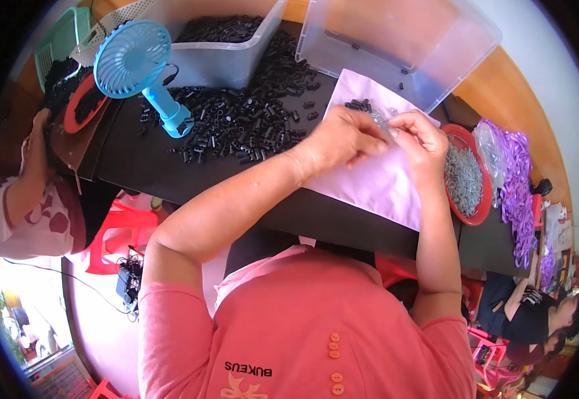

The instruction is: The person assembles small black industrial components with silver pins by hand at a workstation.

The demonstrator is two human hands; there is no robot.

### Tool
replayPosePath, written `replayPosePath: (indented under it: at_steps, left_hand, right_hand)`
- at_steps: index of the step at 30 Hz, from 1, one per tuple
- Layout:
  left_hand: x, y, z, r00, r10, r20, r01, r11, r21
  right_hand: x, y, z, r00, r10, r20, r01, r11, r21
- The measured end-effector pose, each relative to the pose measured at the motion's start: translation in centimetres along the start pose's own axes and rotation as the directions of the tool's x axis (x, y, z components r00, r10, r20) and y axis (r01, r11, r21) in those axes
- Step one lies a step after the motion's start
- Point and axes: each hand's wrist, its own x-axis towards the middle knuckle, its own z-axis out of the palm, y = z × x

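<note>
Both hands meet over a pale pink cloth (376,186) on a dark table. My left hand (349,138) is closed, its thumb and fingers bent together beside a small, shiny, clear or silvery bit (379,121). My right hand (422,141) pinches at the other side of that bit, fingertips close to the left ones. What exactly each hand grips is too small and partly hidden by fingers. A few short black tube pieces (358,105) lie on the cloth just beyond my left hand.
Loose black tubes (236,123) cover the table around a blue fan (163,103) and a filled clear bin (213,70). Another clear bin (369,50) stands at the back. Rightward are a red bowl (470,220) of small silvery parts and purple straps (517,179). People sit either side.
</note>
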Motion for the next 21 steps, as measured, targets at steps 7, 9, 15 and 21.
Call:
replayPosePath:
  at_steps: [7, 9, 15, 21]
  left_hand:
    - [-1.2, -0.9, 2.3, 0.945, -0.038, 0.325, -0.002, 0.993, 0.119]
    - [-1.2, -1.9, 2.4, 0.929, -0.033, 0.368, -0.003, 0.995, 0.095]
    - [-1.8, -0.9, 3.0, 0.857, -0.127, 0.5, 0.05, 0.985, 0.164]
    - [-1.0, -1.9, 2.2, 0.891, -0.051, 0.451, -0.047, 0.978, 0.202]
  right_hand:
    - [0.6, -0.5, 1.5, 0.989, 0.134, 0.067, -0.131, 0.99, -0.047]
    - [1.6, -2.2, 2.2, 0.979, 0.154, 0.13, -0.147, 0.987, -0.062]
    - [6.7, -0.6, 4.8, 0.897, -0.082, 0.435, 0.228, 0.927, -0.296]
    - [8.3, 1.6, 7.2, 0.841, -0.119, 0.527, 0.464, 0.66, -0.591]
